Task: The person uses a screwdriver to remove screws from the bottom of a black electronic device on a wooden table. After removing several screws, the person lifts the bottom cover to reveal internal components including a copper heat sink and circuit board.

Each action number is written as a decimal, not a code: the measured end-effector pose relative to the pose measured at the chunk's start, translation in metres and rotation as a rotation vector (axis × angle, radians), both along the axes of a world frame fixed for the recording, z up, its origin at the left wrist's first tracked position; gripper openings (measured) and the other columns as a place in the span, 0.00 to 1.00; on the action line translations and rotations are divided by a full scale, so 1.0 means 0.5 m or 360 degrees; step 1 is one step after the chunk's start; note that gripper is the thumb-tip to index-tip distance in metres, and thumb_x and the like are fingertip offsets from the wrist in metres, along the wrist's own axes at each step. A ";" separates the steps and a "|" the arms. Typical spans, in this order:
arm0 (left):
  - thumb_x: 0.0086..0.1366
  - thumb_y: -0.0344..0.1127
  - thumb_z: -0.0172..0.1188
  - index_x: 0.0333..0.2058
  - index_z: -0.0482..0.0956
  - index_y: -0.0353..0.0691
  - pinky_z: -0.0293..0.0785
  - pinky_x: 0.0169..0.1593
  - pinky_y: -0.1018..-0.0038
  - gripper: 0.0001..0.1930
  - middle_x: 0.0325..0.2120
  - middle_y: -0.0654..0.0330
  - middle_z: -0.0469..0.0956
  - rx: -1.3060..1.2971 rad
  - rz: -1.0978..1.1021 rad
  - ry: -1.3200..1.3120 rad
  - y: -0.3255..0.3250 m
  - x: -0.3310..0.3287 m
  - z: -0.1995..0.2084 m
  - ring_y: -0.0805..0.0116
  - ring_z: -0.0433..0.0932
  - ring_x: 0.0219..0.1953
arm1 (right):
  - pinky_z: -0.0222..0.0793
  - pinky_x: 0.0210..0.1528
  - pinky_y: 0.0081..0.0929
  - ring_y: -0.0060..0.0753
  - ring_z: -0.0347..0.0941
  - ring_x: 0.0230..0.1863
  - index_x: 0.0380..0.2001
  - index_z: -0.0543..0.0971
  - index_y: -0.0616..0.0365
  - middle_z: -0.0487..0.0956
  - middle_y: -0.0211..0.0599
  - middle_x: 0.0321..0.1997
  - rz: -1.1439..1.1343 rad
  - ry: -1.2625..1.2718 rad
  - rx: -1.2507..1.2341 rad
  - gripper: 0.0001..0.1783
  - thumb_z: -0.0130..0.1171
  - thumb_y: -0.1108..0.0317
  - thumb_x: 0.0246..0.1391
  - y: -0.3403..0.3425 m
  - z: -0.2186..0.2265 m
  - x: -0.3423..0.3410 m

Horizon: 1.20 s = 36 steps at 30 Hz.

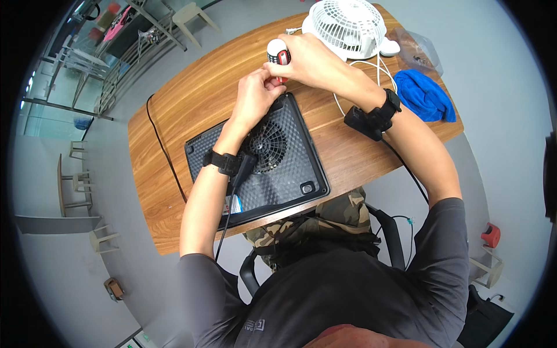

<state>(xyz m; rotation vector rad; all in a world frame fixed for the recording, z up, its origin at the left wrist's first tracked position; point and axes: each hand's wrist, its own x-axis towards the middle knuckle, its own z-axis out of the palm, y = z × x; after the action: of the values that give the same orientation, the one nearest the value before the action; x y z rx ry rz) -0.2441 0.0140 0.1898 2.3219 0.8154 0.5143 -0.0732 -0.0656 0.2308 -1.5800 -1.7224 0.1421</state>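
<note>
A black laptop cooling pad (295, 156) lies underside up on the wooden table in front of me, its round fan grille (270, 147) showing. At its far edge my right hand (307, 61) is closed round the upright red, black and white handle of a screwdriver (277, 51). The tool's tip is hidden behind my fingers. My left hand (254, 97) reaches over the pad, its fingers pinched together just below the handle, by the pad's far corner. Whatever those fingertips hold is too small and covered to make out.
A white fan (348, 26) with a loose white cord stands at the far right, beside a clear plastic container (415, 52) and a blue cloth (425, 95). A black cable (162, 145) runs along the table's left part. Wrist straps with black cables circle both my wrists.
</note>
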 end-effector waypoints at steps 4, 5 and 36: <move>0.57 0.28 0.69 0.41 0.87 0.32 0.80 0.43 0.63 0.12 0.30 0.51 0.83 0.0050 -0.0032 0.0027 0.002 -0.002 -0.016 0.59 0.83 0.32 | 0.77 0.30 0.37 0.49 0.83 0.26 0.33 0.81 0.70 0.82 0.55 0.25 -0.0035 -0.0018 0.0015 0.23 0.69 0.55 0.56 0.001 0.000 0.002; 0.57 0.29 0.69 0.40 0.86 0.32 0.81 0.43 0.64 0.12 0.30 0.51 0.84 0.0111 -0.0034 0.0036 0.010 -0.003 -0.029 0.60 0.83 0.32 | 0.77 0.30 0.37 0.49 0.83 0.26 0.33 0.81 0.70 0.82 0.55 0.25 -0.0037 -0.0030 0.0027 0.23 0.69 0.55 0.56 0.003 -0.001 0.001; 0.57 0.34 0.71 0.33 0.87 0.33 0.81 0.47 0.53 0.10 0.33 0.41 0.85 0.0259 0.0020 0.0654 0.015 0.064 -0.073 0.42 0.85 0.40 | 0.81 0.35 0.36 0.47 0.85 0.28 0.33 0.82 0.68 0.84 0.50 0.23 -0.0056 0.0210 -0.0005 0.21 0.66 0.56 0.56 -0.025 0.012 0.023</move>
<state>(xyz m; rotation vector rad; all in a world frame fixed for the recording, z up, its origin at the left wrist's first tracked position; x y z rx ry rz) -0.2121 0.0214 0.1531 2.6186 1.0069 0.1070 -0.0618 -0.0780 0.2370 -1.5668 -1.5925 0.2262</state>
